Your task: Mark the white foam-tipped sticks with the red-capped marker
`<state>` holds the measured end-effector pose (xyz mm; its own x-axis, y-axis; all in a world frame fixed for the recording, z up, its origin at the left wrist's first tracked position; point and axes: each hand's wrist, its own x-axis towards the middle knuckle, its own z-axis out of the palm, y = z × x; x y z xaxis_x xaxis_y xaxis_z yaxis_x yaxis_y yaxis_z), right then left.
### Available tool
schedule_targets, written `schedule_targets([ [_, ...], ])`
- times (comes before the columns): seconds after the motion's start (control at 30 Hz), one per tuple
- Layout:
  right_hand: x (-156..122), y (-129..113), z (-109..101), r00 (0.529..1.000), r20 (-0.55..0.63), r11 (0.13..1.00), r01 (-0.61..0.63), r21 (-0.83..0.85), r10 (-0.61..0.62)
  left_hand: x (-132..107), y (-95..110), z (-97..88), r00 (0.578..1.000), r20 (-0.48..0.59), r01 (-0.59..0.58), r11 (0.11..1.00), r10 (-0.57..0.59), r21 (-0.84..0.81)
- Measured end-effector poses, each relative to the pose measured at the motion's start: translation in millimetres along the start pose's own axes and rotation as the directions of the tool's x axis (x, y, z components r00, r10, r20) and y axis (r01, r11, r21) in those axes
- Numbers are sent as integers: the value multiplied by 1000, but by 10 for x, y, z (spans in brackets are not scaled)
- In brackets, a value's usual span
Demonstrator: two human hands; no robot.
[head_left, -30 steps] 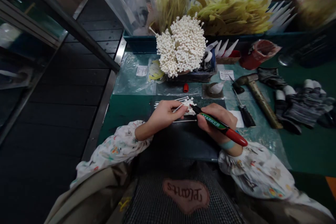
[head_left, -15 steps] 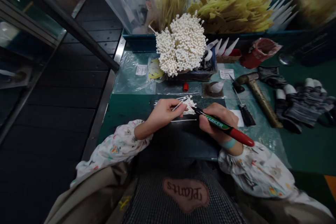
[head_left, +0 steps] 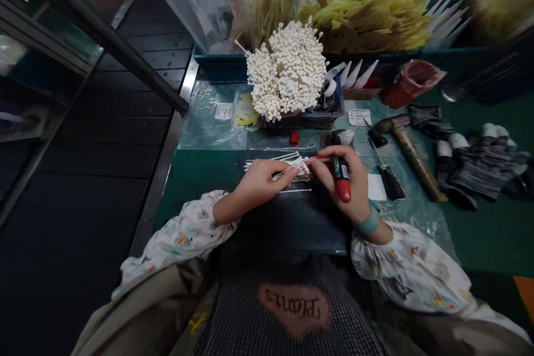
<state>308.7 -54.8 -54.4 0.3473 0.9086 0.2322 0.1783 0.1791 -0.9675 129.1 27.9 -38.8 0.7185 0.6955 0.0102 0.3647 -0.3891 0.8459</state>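
Observation:
My left hand pinches a thin white stick between thumb and fingers. Just beyond its fingertips, a small pile of white-tipped sticks lies on the dark mat. One loose stick rests nearer to me. Tucked in my right hand is a marker, its red end pointing towards me. The thumb and forefinger of that hand come together at the tips of the sticks, close to my left fingers. Whether they grip a stick is hard to make out. A red marker cap stands behind the pile.
Behind the mat, a thick bundle of white-tipped sticks fills a box. Yellow petal-like pieces fill a blue tray. A hammer, a screwdriver, grey gloves and a red cup are on the right.
The marker has swung from pointing at the sticks to lying back within my right hand. My right thumb and forefinger have moved left to the stick tips, near my left hand.

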Motion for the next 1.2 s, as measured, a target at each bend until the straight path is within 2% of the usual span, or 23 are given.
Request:
schedule_targets([
  [0.2, 17, 80, -19, 994, 50, 992, -97, 83, 93, -12, -23, -46, 998, 15, -63, 995, 62, 78],
  [0.33, 48, 151, -32, 993, 38, 994, -110, 13, 110, -19, 0, -209, 986, -155, -47, 994, 63, 104],
  [0.4, 61, 180, -46, 994, 33, 992, -97, -83, 100, -14, 27, -270, 978, -208, -4, 1000, 10, 29],
  [0.43, 66, 191, -54, 996, 34, 987, -82, -137, 87, -10, 38, -281, 980, -200, 20, 999, -26, -30],
  [0.53, 72, 198, -82, 997, 69, 963, -8, -271, 28, 2, 41, -232, 989, -55, 120, 958, -139, -262],
  [0.6, 71, 177, -92, 995, 98, 942, 57, -331, -25, 7, 17, -165, 976, 90, 218, 878, -199, -427],
  [0.7, 59, 113, -80, 989, 77, 949, 146, -279, -130, 7, -16, -86, 944, 235, 326, 773, -232, -545],
  [0.77, 43, 66, -60, 988, 39, 977, 156, -143, -152, 3, -18, -65, 937, 277, 331, 793, -212, -512],
  [0.9, 11, 19, -39, 999, 12, 997, 46, 56, -47, 4, 6, -62, 930, 340, 279, 870, -140, -406],
  [1.0, 6, 23, -44, 1000, 6, 997, -2, 83, 2, 11, 20, -62, 929, 346, 264, 887, -129, -380],
  [1.2, 12, 11, -9, 999, 53, 997, -1, 78, -4, 12, 29, -42, 934, 349, 196, 921, -72, -335],
])
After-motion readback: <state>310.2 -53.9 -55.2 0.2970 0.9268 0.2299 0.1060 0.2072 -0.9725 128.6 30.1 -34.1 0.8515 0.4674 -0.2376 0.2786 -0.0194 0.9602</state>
